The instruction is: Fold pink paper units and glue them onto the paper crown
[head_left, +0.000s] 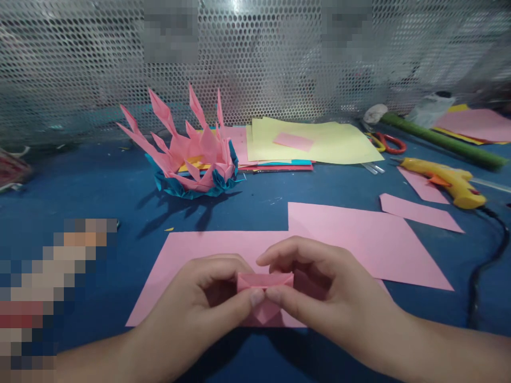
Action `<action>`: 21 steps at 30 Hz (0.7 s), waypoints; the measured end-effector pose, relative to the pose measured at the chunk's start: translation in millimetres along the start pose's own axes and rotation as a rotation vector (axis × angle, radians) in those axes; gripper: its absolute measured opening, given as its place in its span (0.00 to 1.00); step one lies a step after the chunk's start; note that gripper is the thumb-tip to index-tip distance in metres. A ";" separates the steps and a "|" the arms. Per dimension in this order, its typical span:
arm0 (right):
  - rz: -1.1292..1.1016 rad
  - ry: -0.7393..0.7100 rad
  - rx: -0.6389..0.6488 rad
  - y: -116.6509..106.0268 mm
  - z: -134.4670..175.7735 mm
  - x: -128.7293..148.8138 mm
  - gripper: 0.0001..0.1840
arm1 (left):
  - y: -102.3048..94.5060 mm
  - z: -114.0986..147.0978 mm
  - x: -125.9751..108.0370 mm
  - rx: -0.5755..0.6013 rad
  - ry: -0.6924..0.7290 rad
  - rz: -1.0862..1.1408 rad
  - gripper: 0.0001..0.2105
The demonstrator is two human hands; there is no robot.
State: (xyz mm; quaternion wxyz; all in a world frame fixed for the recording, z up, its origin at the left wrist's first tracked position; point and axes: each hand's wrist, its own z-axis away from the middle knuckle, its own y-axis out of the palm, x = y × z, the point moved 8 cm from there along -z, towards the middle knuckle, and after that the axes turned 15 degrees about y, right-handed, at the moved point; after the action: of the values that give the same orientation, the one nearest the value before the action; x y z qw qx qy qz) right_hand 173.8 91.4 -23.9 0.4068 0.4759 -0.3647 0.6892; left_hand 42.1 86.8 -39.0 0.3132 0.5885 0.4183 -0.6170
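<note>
Between my two hands is a small folded piece of pink paper (264,313), its upper edge open like a pocket and its lower end pointed. My left hand (207,290) pinches its left side, thumb in front and fingers behind. On the right side, my right hand (327,287) presses its thumb to the front, with the index finger arched above and the other fingers partly hidden. Beneath both hands lies a pink sheet (167,276), and a second pink sheet (371,244) overlaps it on the right.
A pink and blue folded-paper crown (195,175) stands behind, left of stacked paper under a yellow sheet (335,141). To the right are scissors (393,143), a yellow glue gun (447,178) with a black cord, pink strips (423,213) and a green stick (443,139). Perforated metal (255,58) closes the back.
</note>
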 end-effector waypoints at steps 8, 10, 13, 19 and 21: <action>-0.032 -0.004 0.062 1.9 -5.2 2.4 0.11 | 2.1 0.3 -1.8 -0.018 -0.012 0.153 0.09; -0.072 -0.008 0.091 3.5 -5.7 3.5 0.10 | 0.6 0.3 -0.1 -0.036 -0.032 0.165 0.10; -0.153 0.013 0.128 5.3 -6.0 2.8 0.08 | -0.7 1.8 5.0 -0.055 -0.088 0.193 0.11; -0.153 0.028 0.119 3.7 -5.1 -0.3 0.07 | -1.2 1.9 4.6 -0.085 -0.116 0.233 0.13; -0.123 0.026 0.111 2.9 -5.0 -2.2 0.07 | -0.6 1.5 3.5 -0.083 -0.115 0.232 0.13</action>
State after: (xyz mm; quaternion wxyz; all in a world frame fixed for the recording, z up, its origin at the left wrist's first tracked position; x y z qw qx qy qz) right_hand 169.9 94.3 -27.7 0.4261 0.5103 -0.2905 0.6882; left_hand 40.6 86.1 -42.4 0.4300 0.5831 0.3541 -0.5914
